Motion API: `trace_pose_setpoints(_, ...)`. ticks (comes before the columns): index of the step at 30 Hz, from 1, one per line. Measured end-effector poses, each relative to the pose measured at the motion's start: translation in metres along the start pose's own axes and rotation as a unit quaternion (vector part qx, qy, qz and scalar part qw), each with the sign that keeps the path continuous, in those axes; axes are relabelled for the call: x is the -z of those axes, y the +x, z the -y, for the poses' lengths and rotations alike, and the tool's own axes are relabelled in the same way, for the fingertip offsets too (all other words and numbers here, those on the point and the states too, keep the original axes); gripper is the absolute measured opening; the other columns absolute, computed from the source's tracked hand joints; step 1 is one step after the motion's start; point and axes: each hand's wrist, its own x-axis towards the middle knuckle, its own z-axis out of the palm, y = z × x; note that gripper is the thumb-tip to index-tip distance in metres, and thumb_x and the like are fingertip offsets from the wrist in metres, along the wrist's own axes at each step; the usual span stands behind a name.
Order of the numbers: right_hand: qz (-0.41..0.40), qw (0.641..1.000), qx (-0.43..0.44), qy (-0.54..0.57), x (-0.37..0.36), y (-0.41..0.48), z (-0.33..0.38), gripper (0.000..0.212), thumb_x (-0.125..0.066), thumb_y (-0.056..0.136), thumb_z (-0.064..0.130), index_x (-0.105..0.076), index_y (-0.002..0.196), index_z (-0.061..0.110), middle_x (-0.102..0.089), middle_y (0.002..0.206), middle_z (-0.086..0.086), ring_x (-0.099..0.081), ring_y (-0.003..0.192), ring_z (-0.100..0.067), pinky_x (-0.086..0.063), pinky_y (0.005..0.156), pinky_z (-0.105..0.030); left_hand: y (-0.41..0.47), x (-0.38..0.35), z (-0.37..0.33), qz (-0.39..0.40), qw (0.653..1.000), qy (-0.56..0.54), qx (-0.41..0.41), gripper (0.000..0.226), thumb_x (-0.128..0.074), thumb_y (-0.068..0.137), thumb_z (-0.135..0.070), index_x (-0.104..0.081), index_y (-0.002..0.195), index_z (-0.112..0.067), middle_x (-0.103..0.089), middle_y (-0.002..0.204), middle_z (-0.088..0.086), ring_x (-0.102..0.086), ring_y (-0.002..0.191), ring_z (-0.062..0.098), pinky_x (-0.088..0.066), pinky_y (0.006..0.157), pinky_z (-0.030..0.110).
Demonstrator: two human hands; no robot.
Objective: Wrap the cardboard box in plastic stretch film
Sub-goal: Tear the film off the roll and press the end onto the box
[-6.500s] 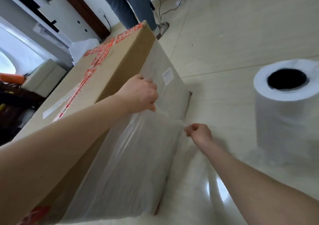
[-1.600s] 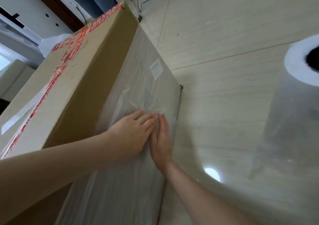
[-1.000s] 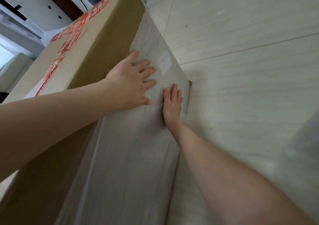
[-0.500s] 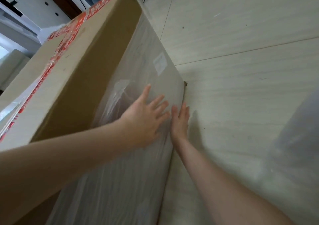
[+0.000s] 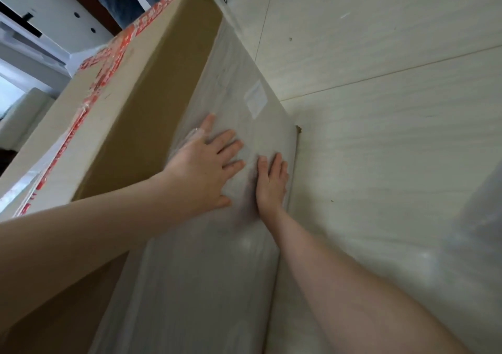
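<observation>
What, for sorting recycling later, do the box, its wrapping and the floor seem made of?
Box: matte brown cardboard, by its dull tan faces and creased edge.
Wrapping: thin clear plastic film, faintly glossy; it greys the side, streaks and wrinkles, and a label shows through.
Floor: pale glossy tiles, probably ceramic, with straight joints and a soft sheen.

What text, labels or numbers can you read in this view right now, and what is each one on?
Red tape along the top of the cardboard box: white print, too blurred to read.
White label on the box's side, under the stretch film: nothing legible on it.
No other words, numbers or signs show.
</observation>
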Motion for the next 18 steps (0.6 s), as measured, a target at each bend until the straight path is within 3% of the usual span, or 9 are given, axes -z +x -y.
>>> trace_pose_setpoints(9,-0.02,1.0,-0.024,-0.002,-0.001,0.031,0.004,0.063,-0.028,0.097,0.055,-0.013,0.151,0.026,-0.009,0.16,-0.004,-0.009,0.146,-0.026,-0.008,0.114,-0.048,0.017,0.007,0.025,-0.017,0.999,0.023,0.028,0.072,-0.007,0.09,-0.066,0.005,0.15,-0.028,0.012,0.159,0.007,0.01,0.146,0.028,0.011,0.11,0.06)
trace_pose_setpoints(14,-0.033,0.998,-0.027,0.042,0.023,0.057,0.012,0.056,-0.033,0.1,0.041,-0.034,0.145,0.008,-0.032,0.151,-0.017,-0.029,0.139,-0.032,-0.023,0.114,-0.039,0.032,0.021,0.044,-0.075,0.994,-0.023,0.075,0.057,-0.019,0.097,-0.052,-0.023,0.147,-0.026,-0.014,0.158,0.008,-0.01,0.145,0.026,-0.004,0.115,0.055)
trace_pose_setpoints(16,-0.069,0.995,-0.033,0.07,0.033,0.056,0.014,0.058,-0.035,0.099,0.042,-0.031,0.147,0.01,-0.028,0.153,-0.016,-0.028,0.141,-0.028,-0.024,0.114,-0.037,0.036,0.03,0.051,-0.096,0.991,-0.052,0.083,0.048,-0.023,0.1,-0.043,-0.032,0.144,-0.024,-0.02,0.155,0.009,-0.016,0.144,0.025,-0.009,0.116,0.051)
trace_pose_setpoints(18,-0.086,0.993,0.004,0.086,0.035,0.043,0.018,0.059,-0.036,0.099,0.041,-0.027,0.148,0.01,-0.024,0.154,-0.014,-0.023,0.143,-0.025,-0.02,0.116,-0.036,0.033,0.037,0.05,-0.101,0.991,-0.067,0.064,0.046,-0.026,0.101,-0.034,-0.03,0.145,-0.023,-0.016,0.157,0.008,-0.011,0.146,0.023,-0.005,0.116,0.049)
